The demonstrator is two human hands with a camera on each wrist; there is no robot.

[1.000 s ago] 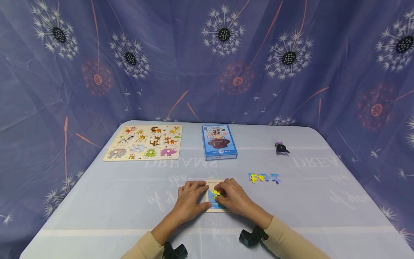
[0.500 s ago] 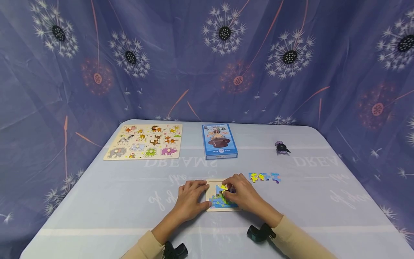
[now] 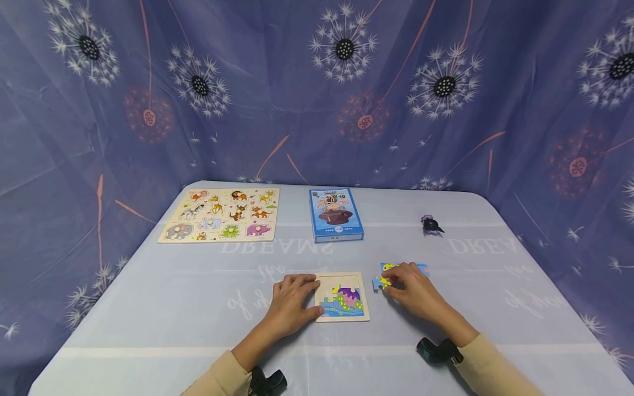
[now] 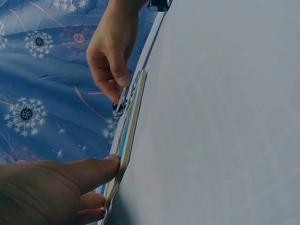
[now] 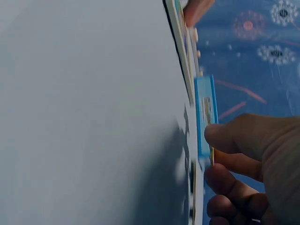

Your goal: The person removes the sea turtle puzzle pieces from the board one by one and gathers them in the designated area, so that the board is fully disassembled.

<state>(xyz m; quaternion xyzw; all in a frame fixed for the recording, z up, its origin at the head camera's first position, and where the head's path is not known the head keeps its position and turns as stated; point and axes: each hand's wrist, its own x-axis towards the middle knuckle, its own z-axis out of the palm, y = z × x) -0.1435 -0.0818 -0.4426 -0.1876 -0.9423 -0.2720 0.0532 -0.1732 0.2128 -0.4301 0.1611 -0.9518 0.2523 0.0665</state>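
A small wooden puzzle tray [image 3: 339, 276] lies in front of me in the head view, partly filled with blue, purple and green pieces along its lower right. My left hand [image 3: 293, 305] rests at its left edge, thumb on the lower corner and fingertips on the upper one. To the right of the tray, my right hand [image 3: 416, 291] pinches a blue and yellow puzzle piece [image 3: 377, 284] between thumb and fingers. Just behind that hand lie loose puzzle pieces [image 3: 424, 268], mostly covered by it. From the right wrist, the pinched piece is seen nearly edge-on.
An animal peg puzzle board [image 3: 223, 215] lies at the back left of the table [image 3: 198, 324]. A blue box [image 3: 339, 216] with a hat picture lies at the back middle. Farther right is a small black and purple object [image 3: 431, 225]. A patterned curtain [image 3: 277, 99] hangs behind the table.
My right hand has moved right from the tray to the loose pieces, carrying a blue and yellow piece out of the tray. My left hand has stayed at the tray's edge.
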